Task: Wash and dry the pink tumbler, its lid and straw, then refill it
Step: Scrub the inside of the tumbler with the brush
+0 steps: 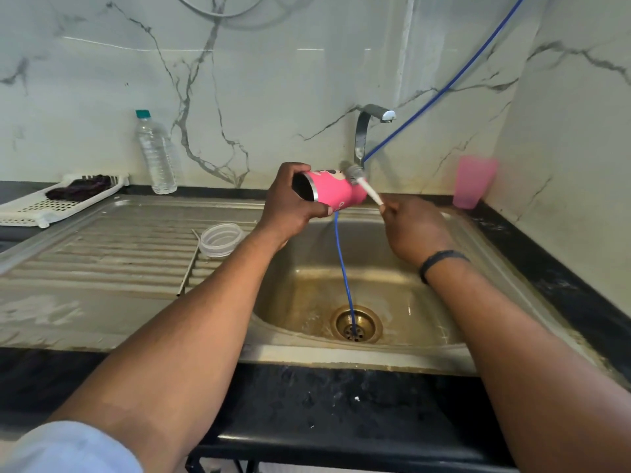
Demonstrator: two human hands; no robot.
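Observation:
My left hand (290, 203) grips the pink tumbler (336, 191) sideways above the sink basin (300, 285), its dark open mouth turned left. My right hand (415, 230) holds a white-handled bottle brush (362, 180), and its grey bristle head rests against the tumbler's base end. The clear lid (220, 239) lies on the ribbed drainboard (102, 254) to the left. A thin metal straw (188, 264) lies beside the lid, running towards the front edge.
A chrome tap (367, 131) stands behind the basin. A blue hose (345, 268) comes down from the upper right into the drain (355, 324). A water bottle (155, 153) and a white tray (34, 208) with a dark cloth are at the back left, a pink cup (473, 187) at the back right.

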